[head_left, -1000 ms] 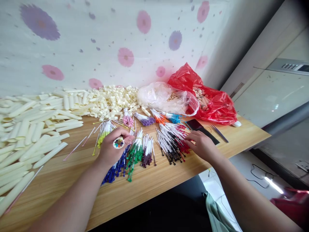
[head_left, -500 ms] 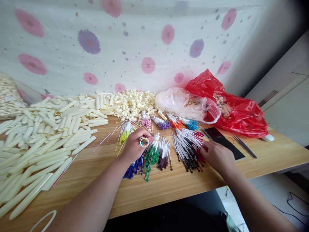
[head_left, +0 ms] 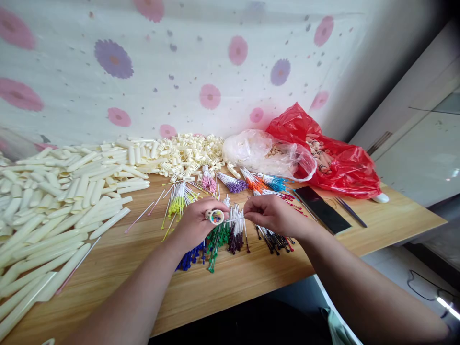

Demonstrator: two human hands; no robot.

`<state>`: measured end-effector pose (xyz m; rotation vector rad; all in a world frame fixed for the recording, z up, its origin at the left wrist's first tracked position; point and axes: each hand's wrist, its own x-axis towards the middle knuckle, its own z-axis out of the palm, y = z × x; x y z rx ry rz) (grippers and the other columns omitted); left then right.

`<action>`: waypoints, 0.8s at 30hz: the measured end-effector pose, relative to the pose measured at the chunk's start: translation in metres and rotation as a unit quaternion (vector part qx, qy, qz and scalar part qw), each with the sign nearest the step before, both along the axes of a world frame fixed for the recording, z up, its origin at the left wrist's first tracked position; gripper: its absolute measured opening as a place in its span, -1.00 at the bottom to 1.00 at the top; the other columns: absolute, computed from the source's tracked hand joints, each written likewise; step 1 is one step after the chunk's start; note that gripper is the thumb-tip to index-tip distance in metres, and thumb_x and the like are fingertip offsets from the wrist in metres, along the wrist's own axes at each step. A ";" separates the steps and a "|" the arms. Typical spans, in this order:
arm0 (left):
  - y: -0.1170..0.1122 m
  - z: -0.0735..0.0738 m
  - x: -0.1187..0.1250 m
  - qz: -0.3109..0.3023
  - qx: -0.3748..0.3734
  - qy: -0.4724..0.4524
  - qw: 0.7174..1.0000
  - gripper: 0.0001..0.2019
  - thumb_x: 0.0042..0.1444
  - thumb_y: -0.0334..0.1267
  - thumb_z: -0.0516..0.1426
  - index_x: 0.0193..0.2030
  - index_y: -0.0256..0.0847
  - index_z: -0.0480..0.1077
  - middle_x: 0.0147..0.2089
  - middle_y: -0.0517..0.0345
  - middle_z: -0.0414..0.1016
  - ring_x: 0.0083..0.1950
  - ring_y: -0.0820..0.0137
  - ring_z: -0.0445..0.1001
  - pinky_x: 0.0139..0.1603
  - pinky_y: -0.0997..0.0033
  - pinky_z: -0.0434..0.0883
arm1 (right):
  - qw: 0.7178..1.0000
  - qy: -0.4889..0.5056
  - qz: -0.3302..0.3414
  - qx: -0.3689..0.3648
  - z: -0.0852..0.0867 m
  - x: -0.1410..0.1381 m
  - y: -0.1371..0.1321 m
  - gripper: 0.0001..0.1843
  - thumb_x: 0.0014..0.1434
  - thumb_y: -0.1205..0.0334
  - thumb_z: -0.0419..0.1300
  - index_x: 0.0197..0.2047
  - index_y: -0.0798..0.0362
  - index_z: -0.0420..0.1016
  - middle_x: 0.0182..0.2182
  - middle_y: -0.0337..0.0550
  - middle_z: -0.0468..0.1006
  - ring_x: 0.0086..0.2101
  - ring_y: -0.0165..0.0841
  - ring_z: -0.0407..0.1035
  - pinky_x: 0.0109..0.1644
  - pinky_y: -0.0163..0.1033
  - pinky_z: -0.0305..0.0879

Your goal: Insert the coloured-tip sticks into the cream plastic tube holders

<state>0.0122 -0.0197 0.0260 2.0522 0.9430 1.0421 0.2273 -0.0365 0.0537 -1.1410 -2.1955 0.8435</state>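
My left hand [head_left: 197,218] is closed around a short cream pen barrel [head_left: 216,217], its round open end facing me with several coloured tips inside. Close to its right, my right hand [head_left: 271,213] pinches a thin white pen refill [head_left: 235,220] that points toward the barrel; the colour of its end is hidden. Beneath and around the hands lie bunches of refills: green [head_left: 218,237], dark maroon [head_left: 236,237], blue [head_left: 191,258], yellow [head_left: 178,205] and black-tipped [head_left: 275,242]. Farther back are pink [head_left: 208,182], purple [head_left: 233,184], orange [head_left: 254,183] and light blue [head_left: 276,183] bunches.
Cream pen tubes [head_left: 72,206] are heaped on the left of the wooden table [head_left: 118,273]. Slotted cream parts [head_left: 190,153] are piled at the back. A clear bag [head_left: 251,146], a red bag [head_left: 348,167], a black phone [head_left: 321,208] and a dark pen [head_left: 351,212] lie to the right.
My right hand has moved left from the red and black refills to beside the barrel, bringing a refill with it. My left hand still holds the barrel. The view has shifted slightly.
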 end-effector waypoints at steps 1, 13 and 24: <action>0.000 0.000 0.000 -0.022 -0.040 0.014 0.999 -0.91 0.04 -0.25 0.21 -0.38 -0.20 0.51 -0.38 0.17 0.53 -0.34 0.41 0.46 -0.30 0.45 0.34 | 1.000 0.003 0.024 0.004 0.000 -0.006 0.004 -0.89 0.14 0.32 0.12 -0.40 0.11 0.43 -0.54 -0.29 0.40 -0.52 -0.52 0.22 -0.45 -0.42 0.15; 0.005 -0.011 -0.004 0.009 -0.196 -0.070 0.978 -0.82 0.10 -0.17 0.14 -0.32 -0.24 0.49 -0.62 0.26 0.39 -0.57 0.48 0.33 -0.50 0.48 0.27 | 0.945 0.318 -0.067 -0.027 -0.030 -0.009 0.034 -0.84 0.02 0.23 0.30 -0.28 0.06 0.50 -0.43 -0.22 0.55 -0.43 -0.46 0.42 -0.32 -0.31 0.38; 0.001 -0.011 0.005 -0.031 -0.263 -0.133 0.955 -0.76 0.09 -0.13 0.16 -0.44 -0.27 0.46 -0.60 0.17 0.45 -0.58 0.49 0.33 -0.55 0.49 0.28 | 0.940 0.336 -0.004 -0.054 -0.043 -0.021 0.031 -0.81 0.13 0.21 0.24 -0.18 0.02 0.59 -0.39 -0.20 0.62 -0.40 -0.44 0.52 -0.26 -0.30 0.49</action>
